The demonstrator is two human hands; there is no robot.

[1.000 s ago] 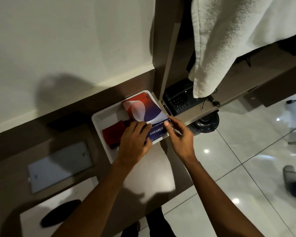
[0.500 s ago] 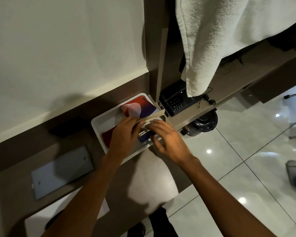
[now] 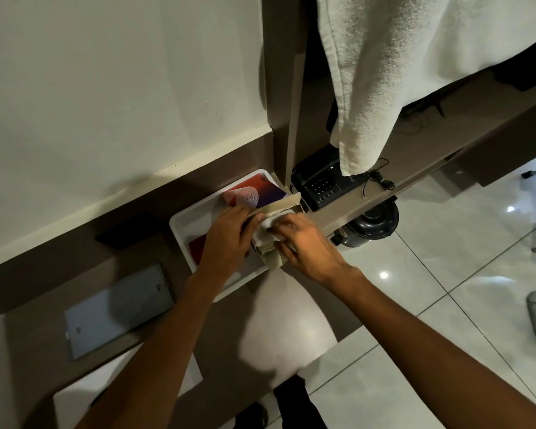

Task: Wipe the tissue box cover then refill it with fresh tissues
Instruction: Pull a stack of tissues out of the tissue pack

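Note:
A red, orange and purple tissue box point(image 3: 257, 193) lies in a white tray point(image 3: 180, 226) on the brown counter. Its near end is torn open, with pale cardboard flaps point(image 3: 287, 204) sticking up. My left hand point(image 3: 229, 235) rests flat on the box and holds it down. My right hand point(image 3: 304, 243) is closed on a wad of white tissues point(image 3: 268, 241) at the open end. A dark red item point(image 3: 197, 249) lies in the tray beside the box, partly under my left hand.
A black desk phone point(image 3: 319, 184) sits right of the tray past a wooden divider. A white towel point(image 3: 384, 72) hangs above it. A black bin point(image 3: 370, 224) stands on the tiled floor. A grey plate point(image 3: 118, 311) is set in the counter at left.
The box end, closed a second ago, is now torn open. My right hand has gone from the flap to gripping the tissues, which now stick out of the box.

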